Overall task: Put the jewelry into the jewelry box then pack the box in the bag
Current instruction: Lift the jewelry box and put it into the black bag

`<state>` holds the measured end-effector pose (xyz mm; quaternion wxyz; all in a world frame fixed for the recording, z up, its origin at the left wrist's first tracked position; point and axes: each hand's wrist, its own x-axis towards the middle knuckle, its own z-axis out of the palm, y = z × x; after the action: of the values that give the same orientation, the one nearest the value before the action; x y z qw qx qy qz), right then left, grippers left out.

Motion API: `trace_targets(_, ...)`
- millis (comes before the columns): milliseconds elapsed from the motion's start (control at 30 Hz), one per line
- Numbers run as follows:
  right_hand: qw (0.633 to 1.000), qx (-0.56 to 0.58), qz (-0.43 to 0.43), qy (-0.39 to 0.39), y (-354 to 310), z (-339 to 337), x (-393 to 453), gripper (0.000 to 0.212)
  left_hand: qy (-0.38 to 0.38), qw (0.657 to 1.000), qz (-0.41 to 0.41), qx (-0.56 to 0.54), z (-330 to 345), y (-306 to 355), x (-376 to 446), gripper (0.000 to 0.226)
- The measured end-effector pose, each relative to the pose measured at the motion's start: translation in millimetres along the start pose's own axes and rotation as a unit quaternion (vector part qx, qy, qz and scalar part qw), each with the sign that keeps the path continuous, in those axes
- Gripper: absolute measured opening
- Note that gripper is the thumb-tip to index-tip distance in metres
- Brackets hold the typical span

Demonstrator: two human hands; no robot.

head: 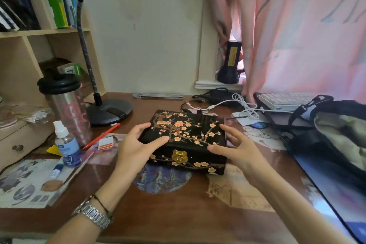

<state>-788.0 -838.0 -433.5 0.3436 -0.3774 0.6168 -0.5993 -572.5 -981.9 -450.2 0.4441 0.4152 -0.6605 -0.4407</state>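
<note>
The jewelry box (184, 140) sits closed near the middle of the table (178, 204), its lid down and the gold clasp (179, 155) facing the near edge. It is a stiff, black lacquered case painted with blossoms, so it will probably keep its shape under a squeeze, but the glossy finish looks slick and easy to scratch, and it likely has some weight to it. The left hand (136, 144) has its thumb on the lid's near left corner and its fingers reaching along the left end; the right hand (235, 148) mirrors it at the right end, fingers spread and fairly straight, touching or just beside the box rather than clamped round it. Gripping both short ends with the palms, kept level, seems safest. The bag (332, 134) lies open at the table's right edge.
</note>
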Motion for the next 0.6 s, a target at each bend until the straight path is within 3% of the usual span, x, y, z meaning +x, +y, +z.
trace_targets(167,0.998,-0.009,0.016,0.059,-6.4,-59.2,-30.4,0.092,-0.055,0.998,0.017,-0.02,58.6,16.6,-8.9,0.076)
trace_targets(300,0.993,-0.017,0.011,0.116,-4.2,-97.7,-61.9,0.081,-0.118,0.992,0.019,-0.044,104.4,26.8,-21.3,0.081)
trace_targets(600,0.978,-0.026,0.037,0.205,-4.6,-149.6,-133.7,0.083,-0.229,0.971,0.04,-0.049,170.1,42.5,-60.1,0.08)
